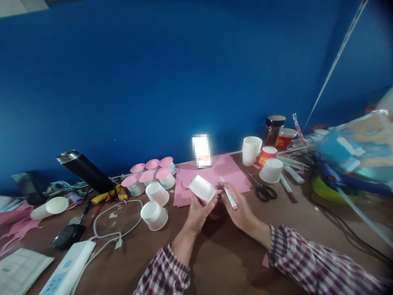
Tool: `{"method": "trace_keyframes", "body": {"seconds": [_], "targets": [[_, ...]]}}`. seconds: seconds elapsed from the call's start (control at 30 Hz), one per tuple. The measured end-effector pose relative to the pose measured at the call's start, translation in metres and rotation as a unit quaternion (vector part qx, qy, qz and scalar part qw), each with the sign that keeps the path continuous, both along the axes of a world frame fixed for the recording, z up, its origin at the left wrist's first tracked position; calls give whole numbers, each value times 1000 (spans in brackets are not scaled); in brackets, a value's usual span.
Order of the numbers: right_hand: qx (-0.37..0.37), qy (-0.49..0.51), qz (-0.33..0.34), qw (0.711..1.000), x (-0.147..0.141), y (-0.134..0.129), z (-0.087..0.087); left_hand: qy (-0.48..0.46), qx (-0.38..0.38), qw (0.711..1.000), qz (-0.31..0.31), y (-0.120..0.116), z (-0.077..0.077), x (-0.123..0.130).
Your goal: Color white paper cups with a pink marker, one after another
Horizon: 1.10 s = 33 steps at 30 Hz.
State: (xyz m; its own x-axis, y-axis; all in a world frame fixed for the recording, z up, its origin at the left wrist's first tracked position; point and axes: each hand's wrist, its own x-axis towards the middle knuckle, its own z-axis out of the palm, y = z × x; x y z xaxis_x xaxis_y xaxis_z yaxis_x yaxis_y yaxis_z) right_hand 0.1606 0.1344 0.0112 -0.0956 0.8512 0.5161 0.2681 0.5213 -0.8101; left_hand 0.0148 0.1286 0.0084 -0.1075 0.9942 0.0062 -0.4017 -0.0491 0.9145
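My left hand (pixel 198 215) is wrapped round a white paper cup (pixel 202 189), tilted over the table. In my right hand (pixel 241 209) lies a slim white marker-like pen (pixel 230 198) with a reddish end, its other end pointing up and away from me. The right fingertips are close to the cup's side; whether they touch it I cannot tell. Behind the cup lie sheets of pink paper (pixel 225 170). Two white paper cups (pixel 154 215) stand to the left, beside several cups topped with pink paper (pixel 166 173).
Black-handled scissors (pixel 266 192) lie to the right, near an upturned white cup (pixel 271 171) and red cups (pixel 267 155). A black bottle (pixel 87 170), white cable (pixel 107 235) and power strip (pixel 67 266) are at left. A bright pixelated patch stands against the blue wall (pixel 184 73).
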Motion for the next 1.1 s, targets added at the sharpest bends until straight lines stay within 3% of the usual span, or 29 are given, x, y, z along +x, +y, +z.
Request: {"method": "trace_keyframes", "body": {"seconds": [0.17, 0.53, 0.77, 0.97, 1.1], "targets": [[-10, 7, 4, 1000, -1, 1, -4, 26, -1, 1000, -14, 1, -3, -3], [-9, 10, 6, 1000, -2, -1, -4, 91, 11, 995, 23, 5, -9, -5], [15, 18, -14, 1000, -1, -5, 1, -47, -32, 997, 45, 8, -7, -6], [1, 28, -24, 999, -2, -5, 1, -199, -71, 976, -54, 7, -1, -19], [-9, 28, -6, 1000, -3, -5, 1, -219, -124, 964, -83, 6, 3, -20]]}}
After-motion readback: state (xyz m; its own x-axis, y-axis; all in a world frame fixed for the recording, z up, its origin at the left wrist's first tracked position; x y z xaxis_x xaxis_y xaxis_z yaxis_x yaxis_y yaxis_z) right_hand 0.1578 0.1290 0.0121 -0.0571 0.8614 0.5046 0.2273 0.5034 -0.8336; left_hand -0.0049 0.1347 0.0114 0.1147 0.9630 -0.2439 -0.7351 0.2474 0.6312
